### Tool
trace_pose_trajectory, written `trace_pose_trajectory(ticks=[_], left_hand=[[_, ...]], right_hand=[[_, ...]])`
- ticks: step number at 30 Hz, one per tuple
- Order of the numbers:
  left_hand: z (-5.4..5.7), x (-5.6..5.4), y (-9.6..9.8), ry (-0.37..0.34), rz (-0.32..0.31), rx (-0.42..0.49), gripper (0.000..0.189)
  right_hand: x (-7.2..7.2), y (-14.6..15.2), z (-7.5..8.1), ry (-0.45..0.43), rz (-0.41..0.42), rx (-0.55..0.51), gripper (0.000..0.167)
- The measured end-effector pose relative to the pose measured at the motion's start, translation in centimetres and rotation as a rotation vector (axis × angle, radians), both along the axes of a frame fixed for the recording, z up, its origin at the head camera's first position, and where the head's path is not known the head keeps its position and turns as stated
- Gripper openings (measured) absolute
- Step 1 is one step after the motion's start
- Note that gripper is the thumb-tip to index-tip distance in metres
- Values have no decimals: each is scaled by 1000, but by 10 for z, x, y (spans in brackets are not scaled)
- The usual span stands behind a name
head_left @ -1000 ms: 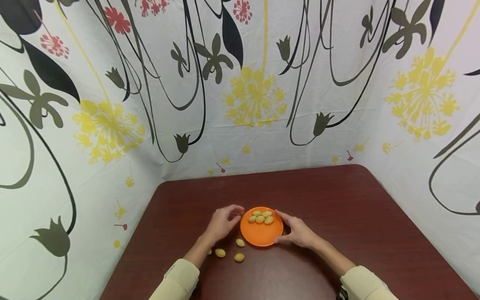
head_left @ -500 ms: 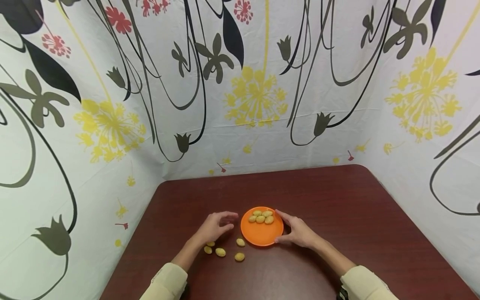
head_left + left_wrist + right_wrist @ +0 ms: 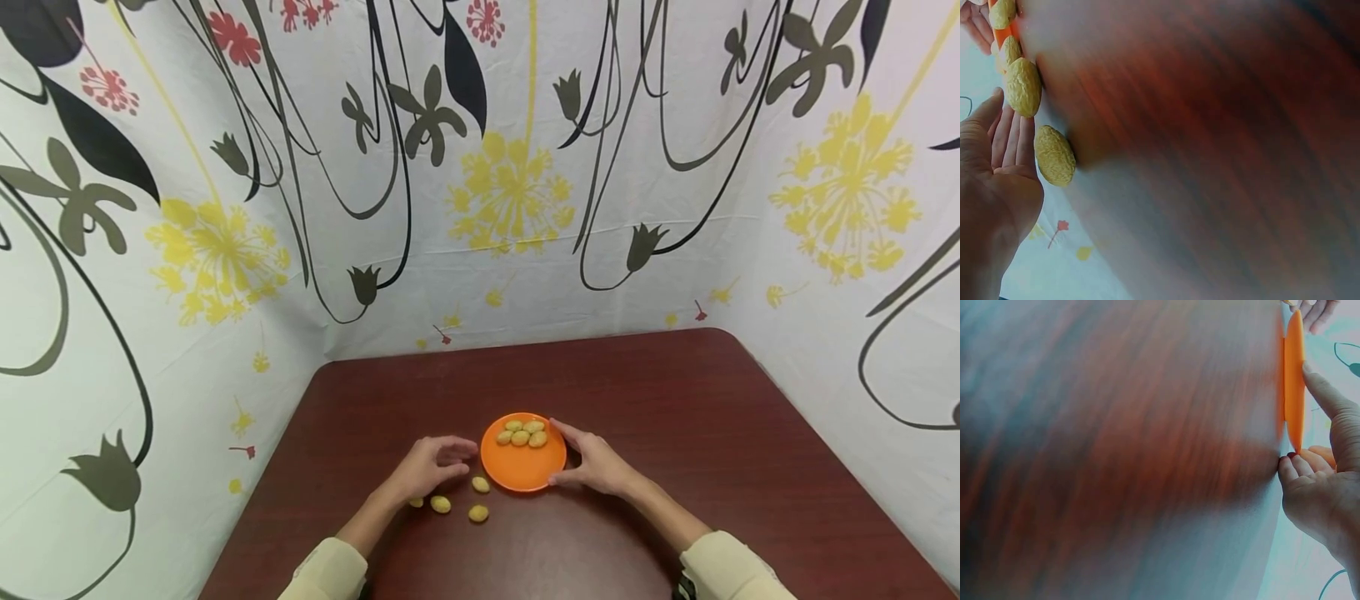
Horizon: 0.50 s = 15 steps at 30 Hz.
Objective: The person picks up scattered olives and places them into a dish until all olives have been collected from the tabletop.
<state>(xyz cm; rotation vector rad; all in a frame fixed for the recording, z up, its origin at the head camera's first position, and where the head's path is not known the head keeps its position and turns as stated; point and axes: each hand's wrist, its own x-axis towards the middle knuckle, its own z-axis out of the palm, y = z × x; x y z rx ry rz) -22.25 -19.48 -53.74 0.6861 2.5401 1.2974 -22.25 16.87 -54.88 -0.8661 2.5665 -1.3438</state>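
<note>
The left hand (image 3: 433, 466), fingers loose and empty, has drawn back left of the plate (image 3: 521, 471), near the unplated fruits (image 3: 440, 504); the right hand (image 3: 602, 467) holds the plate's right rim.

A smooth, dark red-brown table (image 3: 600, 375) is shown, its wood-grained surface polished enough for a pale sheen to be reflected at the near side. The orange plate (image 3: 522, 472) is made of smooth plastic with a soft gloss. The yellow oval pieces (image 3: 1055, 156) are covered in rough, wrinkled, matt skin. Behind, printed white cloth (image 3: 540, 292) is hung, matt and lightly creased. The 2 cream sleeves (image 3: 731, 568) are made of matt fabric, possibly cotton, though the weave cannot be made out.
</note>
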Motion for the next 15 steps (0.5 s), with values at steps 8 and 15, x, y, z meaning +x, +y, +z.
trace_pose_trajectory(ticks=[8,15], left_hand=[[-3,3,-3,-53,-11,41,29],[-5,5,-3,-73,-23,52,24]], right_hand=[[0,0,2,-22,11,-21,100],[0,0,2,-15,10,-22,98]])
